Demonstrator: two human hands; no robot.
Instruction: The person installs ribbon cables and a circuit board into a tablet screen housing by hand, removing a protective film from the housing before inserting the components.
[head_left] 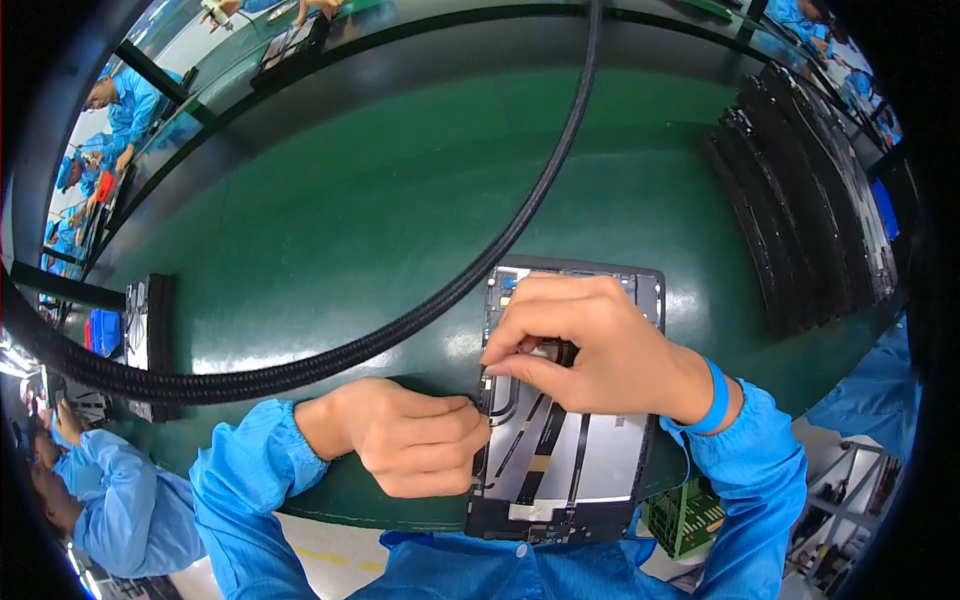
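Left hand (425, 440) curled closed at left edge of 1 opened tablet-like device (608, 455) on 1 green desk (380, 230), right hand (492, 366) pinched narrow over it, can't tell what's held, 1 blue wristband (718, 395), 1 black cable (500, 245).

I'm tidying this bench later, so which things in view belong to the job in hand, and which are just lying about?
Likely in the job:
opened tablet-like device
left hand, at its left edge
right hand, over its upper part

Apparently just lying about:
large stack of dark panels, right
smaller stack, left
black braided cable, crossing the view
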